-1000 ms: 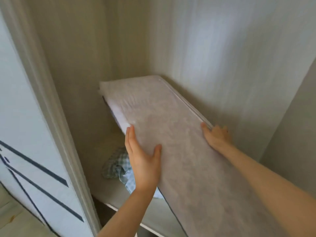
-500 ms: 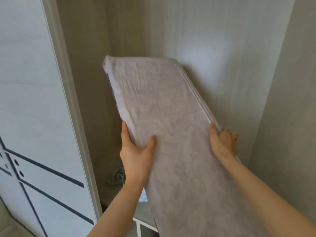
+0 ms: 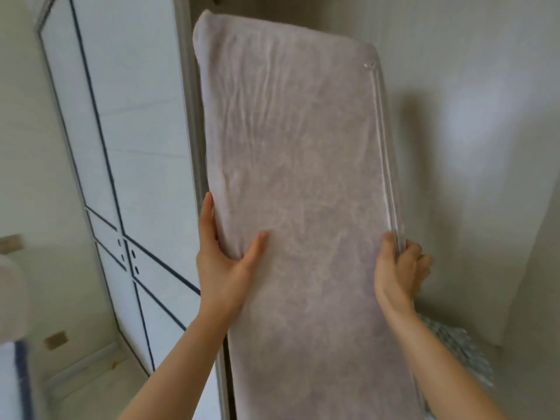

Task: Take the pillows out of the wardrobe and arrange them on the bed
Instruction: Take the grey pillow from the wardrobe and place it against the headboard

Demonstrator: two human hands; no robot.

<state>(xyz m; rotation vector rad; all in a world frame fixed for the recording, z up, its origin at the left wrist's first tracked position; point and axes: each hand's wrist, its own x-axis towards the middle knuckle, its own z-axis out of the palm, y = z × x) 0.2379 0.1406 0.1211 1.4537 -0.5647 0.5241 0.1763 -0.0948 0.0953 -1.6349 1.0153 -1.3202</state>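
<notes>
A long, flat, pale lilac-grey pillow (image 3: 303,177) stands nearly upright in front of me, its top near the top of the frame and its lower end out of view. A zip seam runs down its right edge. My left hand (image 3: 222,262) grips its left edge, thumb pressed on the front. My right hand (image 3: 398,268) is closed around the right edge at the zip. The pillow is partly inside the open wardrobe (image 3: 454,116), whose pale inner walls show behind it.
The wardrobe's white door (image 3: 121,147) with dark blue line trim stands to the left of the pillow. A blue-and-white checked cloth (image 3: 457,350) lies on the wardrobe shelf at lower right. Light floor and a blurred bed edge (image 3: 12,344) show at far left.
The pillow has been lifted from lying slanted on the shelf to nearly upright and drawn leftward out of the wardrobe. Both hands kept their hold; my view has swung left and up.
</notes>
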